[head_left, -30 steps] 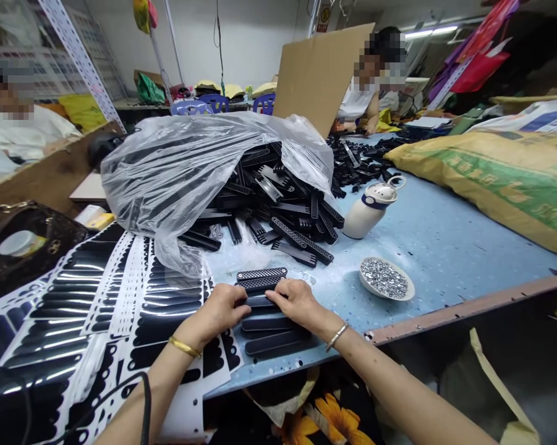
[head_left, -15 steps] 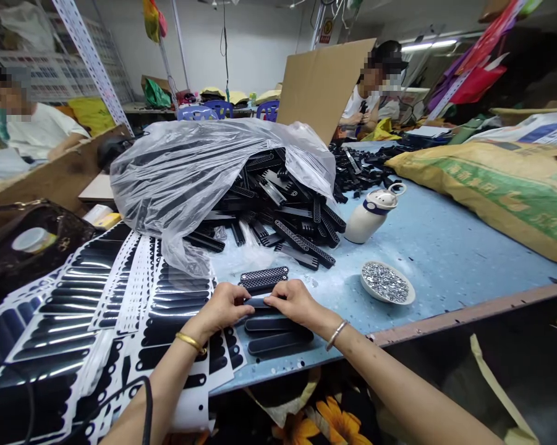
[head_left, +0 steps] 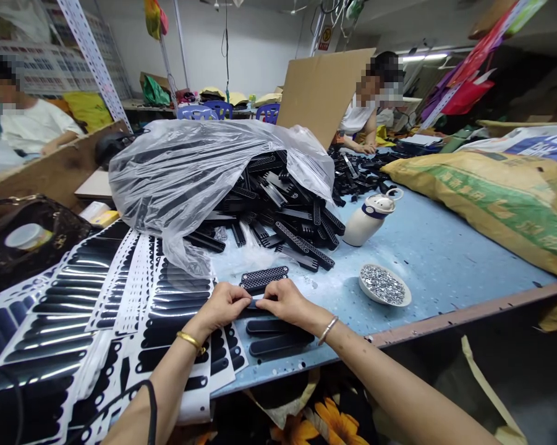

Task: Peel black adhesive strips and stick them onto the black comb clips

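Observation:
My left hand (head_left: 225,304), with a gold bangle at the wrist, pinches one end of a small black bar (head_left: 253,305). From the other side my right hand (head_left: 288,303), wearing a silver bangle, has its thumb and fingers closed on the same bar, close to the left fingertips. Most of the bar is hidden by my fingers. Just below lie two smooth black bars (head_left: 282,344) with rounded ends, side by side. Beyond my hands sit black bars with a lattice pattern (head_left: 265,277). Sheets of glossy black rounded strips (head_left: 176,312) spread to the left.
A clear plastic bag (head_left: 176,167) spills a heap of black combs and bars (head_left: 278,210). On the right stand a white bottle (head_left: 362,224) and a bowl (head_left: 408,301) of small silvery pieces. A yellow sack (head_left: 491,191) lies farther right. Two people sit across the table.
My right hand has slid slightly left along the bar, closer to my left fingers. At the back right, the person's hands have gone down to the table.

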`<action>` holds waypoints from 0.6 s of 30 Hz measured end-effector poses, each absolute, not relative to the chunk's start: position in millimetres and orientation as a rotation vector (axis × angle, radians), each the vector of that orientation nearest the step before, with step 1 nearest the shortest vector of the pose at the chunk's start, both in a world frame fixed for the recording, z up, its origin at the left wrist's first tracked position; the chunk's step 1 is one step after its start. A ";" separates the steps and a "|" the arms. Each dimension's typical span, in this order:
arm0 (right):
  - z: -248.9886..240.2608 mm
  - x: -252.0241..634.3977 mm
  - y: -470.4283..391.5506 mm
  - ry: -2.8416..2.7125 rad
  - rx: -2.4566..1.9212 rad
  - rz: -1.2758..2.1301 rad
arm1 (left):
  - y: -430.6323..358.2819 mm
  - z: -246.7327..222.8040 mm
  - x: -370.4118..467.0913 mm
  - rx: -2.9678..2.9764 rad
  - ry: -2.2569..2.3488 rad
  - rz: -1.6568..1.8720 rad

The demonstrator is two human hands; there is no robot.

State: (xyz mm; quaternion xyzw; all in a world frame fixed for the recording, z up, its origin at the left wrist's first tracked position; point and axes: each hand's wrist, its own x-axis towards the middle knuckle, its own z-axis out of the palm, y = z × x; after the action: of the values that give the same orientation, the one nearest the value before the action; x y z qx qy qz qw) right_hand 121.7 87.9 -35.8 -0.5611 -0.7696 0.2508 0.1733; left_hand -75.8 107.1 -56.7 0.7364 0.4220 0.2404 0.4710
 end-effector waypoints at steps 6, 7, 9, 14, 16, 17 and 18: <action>-39.8 115.4 90.9 -2.171 -1.639 0.637 | 106.9 -54.6 -76.5 1.788 1.024 0.589; -39.6 114.8 90.9 -2.168 -1.643 0.619 | 106.8 -54.7 -76.4 1.785 1.023 0.584; -38.6 113.8 90.4 -2.166 -1.645 0.593 | 106.7 -55.6 -76.0 1.777 1.031 0.575; -40.6 108.2 86.3 -2.188 -1.608 0.594 | 107.0 -59.2 -74.4 1.758 1.069 0.550; -44.0 104.1 85.1 -2.181 -1.610 0.580 | 106.9 -59.1 -74.5 1.778 1.065 0.555; -45.5 102.1 85.1 -2.174 -1.615 0.572 | 106.8 -58.7 -74.8 1.790 1.059 0.559; -46.2 100.9 85.4 -2.163 -1.620 0.566 | 106.7 -58.2 -75.1 1.801 1.053 0.563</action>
State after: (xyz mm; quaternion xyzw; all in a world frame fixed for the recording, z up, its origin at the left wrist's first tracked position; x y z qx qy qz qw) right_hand 100.9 85.4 -46.2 -0.5761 -0.7694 0.2012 0.1890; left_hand -75.1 106.7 -58.2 0.7353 0.4297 0.2298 0.4710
